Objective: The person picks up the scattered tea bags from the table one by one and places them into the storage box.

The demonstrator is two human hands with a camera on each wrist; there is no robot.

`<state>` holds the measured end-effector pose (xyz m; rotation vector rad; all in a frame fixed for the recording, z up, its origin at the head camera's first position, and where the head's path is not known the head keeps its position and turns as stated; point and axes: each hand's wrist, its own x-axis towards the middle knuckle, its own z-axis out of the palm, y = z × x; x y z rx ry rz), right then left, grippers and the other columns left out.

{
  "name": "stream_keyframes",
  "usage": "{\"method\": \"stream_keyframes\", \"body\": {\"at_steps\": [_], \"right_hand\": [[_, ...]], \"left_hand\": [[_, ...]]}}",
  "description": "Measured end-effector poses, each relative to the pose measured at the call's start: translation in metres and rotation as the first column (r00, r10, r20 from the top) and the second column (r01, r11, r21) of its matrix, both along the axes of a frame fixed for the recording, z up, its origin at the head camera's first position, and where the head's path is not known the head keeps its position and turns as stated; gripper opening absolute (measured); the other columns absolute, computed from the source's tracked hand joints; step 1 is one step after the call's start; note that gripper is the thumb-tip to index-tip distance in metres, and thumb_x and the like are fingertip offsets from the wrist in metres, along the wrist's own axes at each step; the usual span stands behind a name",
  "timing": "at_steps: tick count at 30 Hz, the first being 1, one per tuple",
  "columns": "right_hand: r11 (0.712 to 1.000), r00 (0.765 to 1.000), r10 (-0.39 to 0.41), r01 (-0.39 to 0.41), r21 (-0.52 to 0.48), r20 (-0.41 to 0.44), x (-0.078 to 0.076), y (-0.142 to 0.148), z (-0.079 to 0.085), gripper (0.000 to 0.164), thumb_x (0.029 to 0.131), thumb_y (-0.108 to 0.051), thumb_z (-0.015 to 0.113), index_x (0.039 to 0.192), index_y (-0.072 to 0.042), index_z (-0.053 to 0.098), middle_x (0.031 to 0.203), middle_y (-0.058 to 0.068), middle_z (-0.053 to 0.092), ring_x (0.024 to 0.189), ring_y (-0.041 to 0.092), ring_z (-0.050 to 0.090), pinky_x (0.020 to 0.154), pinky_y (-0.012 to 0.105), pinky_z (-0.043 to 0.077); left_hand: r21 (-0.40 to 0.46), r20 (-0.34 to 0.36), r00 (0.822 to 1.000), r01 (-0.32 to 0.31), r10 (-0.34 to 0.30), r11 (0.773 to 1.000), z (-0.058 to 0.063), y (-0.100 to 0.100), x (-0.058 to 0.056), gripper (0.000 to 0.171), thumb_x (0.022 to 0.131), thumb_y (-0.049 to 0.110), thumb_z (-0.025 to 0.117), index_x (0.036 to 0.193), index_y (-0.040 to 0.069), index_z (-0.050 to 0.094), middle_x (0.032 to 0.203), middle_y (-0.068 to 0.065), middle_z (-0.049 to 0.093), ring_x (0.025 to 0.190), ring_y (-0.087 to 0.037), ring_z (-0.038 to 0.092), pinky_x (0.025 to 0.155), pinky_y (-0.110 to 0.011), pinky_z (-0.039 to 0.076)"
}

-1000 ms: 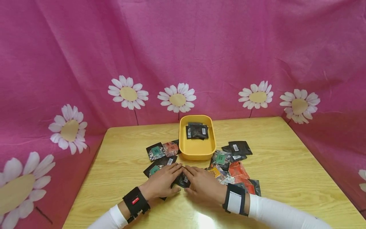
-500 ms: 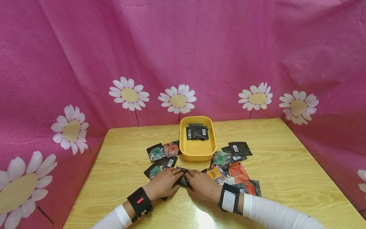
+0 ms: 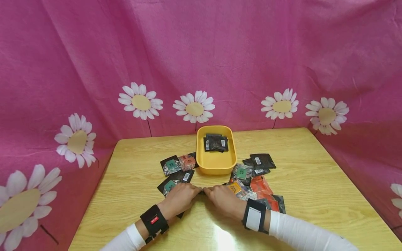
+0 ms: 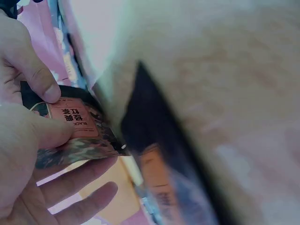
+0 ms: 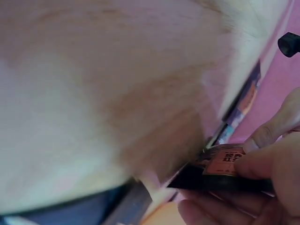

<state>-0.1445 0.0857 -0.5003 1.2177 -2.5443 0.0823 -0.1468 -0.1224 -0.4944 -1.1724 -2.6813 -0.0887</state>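
Note:
Between both hands is a black tea bag packet with an orange label, its printed side plain in the left wrist view. My left hand pinches one side of it, thumb on the label and fingers beneath. My right hand pinches the other side, thumb on top, as the right wrist view shows. In the head view the fingertips nearly meet, and just a dark sliver of the packet appears between them. A second packet with an orange label lies blurred on the table near my left hand.
A yellow tray stands behind the hands, with several black packets stacked at its far end. Packets with green labels spread left of it. To the right are orange packets, a yellow-labelled one and black ones.
The hands lay over the packet with fingers extended; now they pinch its two sides. The packet has tipped, so less of it shows in the head view. The tray and other packets stay put.

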Motion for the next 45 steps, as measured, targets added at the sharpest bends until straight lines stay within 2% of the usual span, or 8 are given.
{"method": "stream_keyframes", "body": {"at_steps": [8,15,18,23,28,31,38,45], "right_hand": [[0.989,0.997,0.013,-0.024,-0.144,-0.076,-0.007,0.007,0.041,0.021,0.087,0.001,0.063,0.106,-0.007,0.068,0.083,0.003,0.070,0.071,0.017,0.068,0.055,0.032,0.055],[0.984,0.996,-0.075,0.066,-0.164,-0.047,-0.041,0.020,0.075,0.034,0.090,-0.001,0.066,0.124,-0.002,0.066,0.115,0.011,0.071,0.099,0.025,0.069,0.074,0.037,0.059],[0.982,0.992,-0.119,0.111,-0.151,-0.042,-0.065,0.023,0.076,0.035,0.091,-0.003,0.065,0.126,-0.002,0.065,0.120,0.013,0.068,0.103,0.028,0.068,0.075,0.040,0.059],[0.982,0.984,-0.175,0.171,-0.082,-0.043,-0.104,0.026,0.064,0.034,0.094,-0.005,0.062,0.128,-0.003,0.065,0.123,0.012,0.067,0.104,0.029,0.067,0.076,0.041,0.058],[0.981,0.981,-0.193,0.193,-0.024,-0.014,-0.126,0.028,0.048,0.040,0.087,-0.003,0.065,0.127,-0.004,0.065,0.123,0.010,0.068,0.099,0.030,0.068,0.075,0.043,0.058],[0.982,0.982,-0.190,0.190,-0.011,0.001,-0.132,0.028,0.040,0.045,0.081,-0.003,0.068,0.126,-0.004,0.065,0.121,0.010,0.068,0.094,0.031,0.069,0.076,0.045,0.057],[0.976,0.977,-0.213,0.211,0.058,0.029,-0.138,0.027,0.028,0.035,0.092,-0.011,0.061,0.127,-0.007,0.065,0.121,0.011,0.068,0.097,0.031,0.069,0.089,0.047,0.051],[0.963,0.960,-0.263,0.255,0.086,0.094,-0.137,0.028,0.032,0.045,0.093,-0.028,0.065,0.134,-0.010,0.061,0.129,0.011,0.064,0.110,0.033,0.064,0.104,0.055,0.039]], "left_hand": [[0.050,-0.144,0.990,0.018,-0.011,0.999,0.043,0.004,-0.004,0.032,0.087,0.003,0.069,0.117,0.014,0.071,0.090,0.005,0.072,0.070,-0.009,0.065,0.054,-0.027,0.050],[0.040,-0.261,0.965,-0.008,0.018,0.999,0.074,0.021,-0.041,0.036,0.090,0.006,0.068,0.127,0.009,0.068,0.112,-0.004,0.072,0.097,-0.017,0.069,0.079,-0.031,0.057],[0.043,-0.267,0.962,-0.043,0.053,0.998,0.072,0.027,-0.066,0.037,0.092,0.007,0.066,0.129,0.009,0.066,0.116,-0.004,0.071,0.101,-0.018,0.068,0.082,-0.032,0.056],[0.034,-0.251,0.964,-0.088,0.094,0.996,0.052,0.037,-0.109,0.037,0.095,0.006,0.062,0.131,0.012,0.065,0.114,-0.001,0.072,0.095,-0.017,0.069,0.079,-0.033,0.056],[-0.015,-0.203,0.974,-0.100,0.095,0.995,0.033,0.042,-0.135,0.035,0.097,0.007,0.059,0.130,0.016,0.065,0.109,-0.001,0.073,0.084,-0.019,0.069,0.072,-0.034,0.056],[-0.039,-0.181,0.979,-0.104,0.096,0.994,0.027,0.043,-0.142,0.033,0.097,0.009,0.059,0.128,0.018,0.067,0.106,-0.001,0.074,0.084,-0.020,0.069,0.075,-0.036,0.056],[-0.070,-0.030,0.995,-0.102,0.100,0.992,0.022,0.045,-0.146,0.033,0.099,0.022,0.059,0.130,0.016,0.065,0.121,-0.003,0.069,0.111,-0.020,0.065,0.108,-0.050,0.039],[-0.082,0.143,0.974,-0.165,0.176,0.983,0.028,0.041,-0.141,0.052,0.098,0.040,0.056,0.145,0.016,0.051,0.143,-0.006,0.054,0.138,-0.026,0.043,0.117,-0.054,0.022]]}}
